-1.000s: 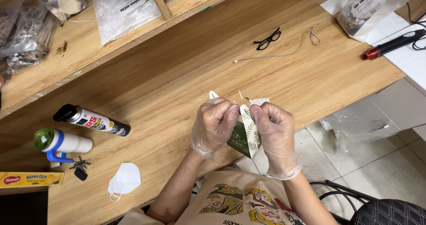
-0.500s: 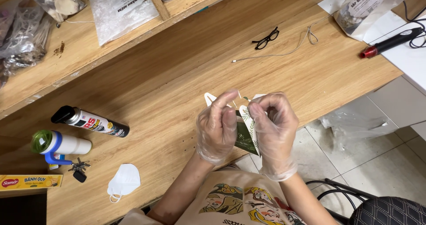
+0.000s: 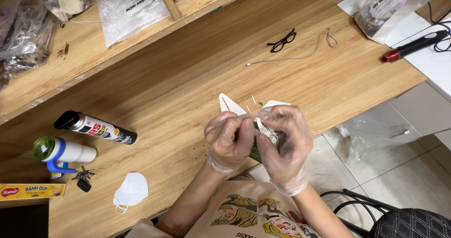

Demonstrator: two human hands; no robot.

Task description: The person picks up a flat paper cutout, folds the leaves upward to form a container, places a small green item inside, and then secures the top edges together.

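Both my hands wear clear plastic gloves and grip a small folded paper box point(image 3: 263, 135), dark green with leaf print and white flaps, over the front edge of the wooden table point(image 3: 178, 92). My left hand point(image 3: 229, 139) pinches its left side. My right hand point(image 3: 284, 141) wraps over its right side and covers most of it. A white pointed flap point(image 3: 229, 104) sticks up above my left hand.
At the left lie a black spray can point(image 3: 94, 127), a white bottle with a green cap point(image 3: 61, 149), keys point(image 3: 84, 178), a yellow box point(image 3: 32, 190) and a white face mask point(image 3: 131, 191). Black glasses point(image 3: 282, 40), a thin cord point(image 3: 300, 54) and a red-tipped black tool point(image 3: 413, 45) lie farther back. Plastic bags point(image 3: 131, 7) fill the shelf.
My hands have closed in around the paper box and dropped slightly. My right hand now covers more of it, and the white flap stands out higher on the left.
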